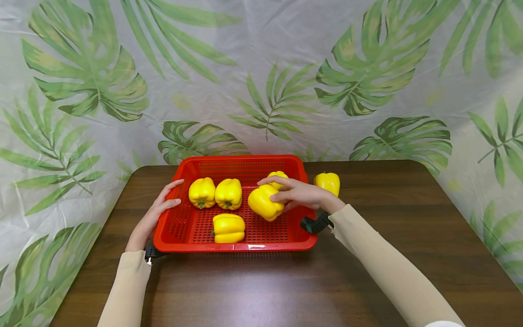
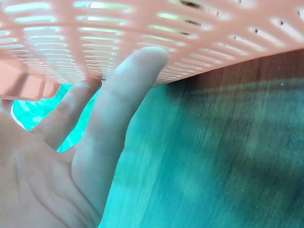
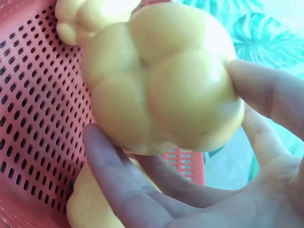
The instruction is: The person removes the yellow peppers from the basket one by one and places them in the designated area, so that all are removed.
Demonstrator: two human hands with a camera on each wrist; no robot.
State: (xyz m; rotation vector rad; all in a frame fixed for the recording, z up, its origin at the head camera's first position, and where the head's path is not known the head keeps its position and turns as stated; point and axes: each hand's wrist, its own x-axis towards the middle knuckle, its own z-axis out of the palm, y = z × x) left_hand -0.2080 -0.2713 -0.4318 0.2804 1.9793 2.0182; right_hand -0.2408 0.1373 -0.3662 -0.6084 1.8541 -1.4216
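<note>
My right hand (image 1: 298, 193) holds a yellow bell pepper (image 1: 264, 203) over the right half of a red plastic basket (image 1: 241, 247). In the right wrist view, thumb and fingers pinch the sides of this pepper (image 3: 161, 80), its lobed end facing the camera. My left hand (image 1: 153, 215) grips the basket's left rim, with fingers (image 2: 116, 109) against the slotted outer wall in the left wrist view. Two yellow peppers, one of them this pepper (image 1: 202, 193), sit side by side in the basket. Another pepper (image 1: 229, 228) lies near its front wall, and a further pepper (image 1: 278, 176) is partly hidden behind my right hand.
One more yellow pepper (image 1: 328, 182) stands on the brown wooden table (image 1: 388, 204), just right of the basket. A leaf-patterned cloth (image 1: 278, 54) hangs behind the table. Black straps (image 1: 316, 223) circle both wrists.
</note>
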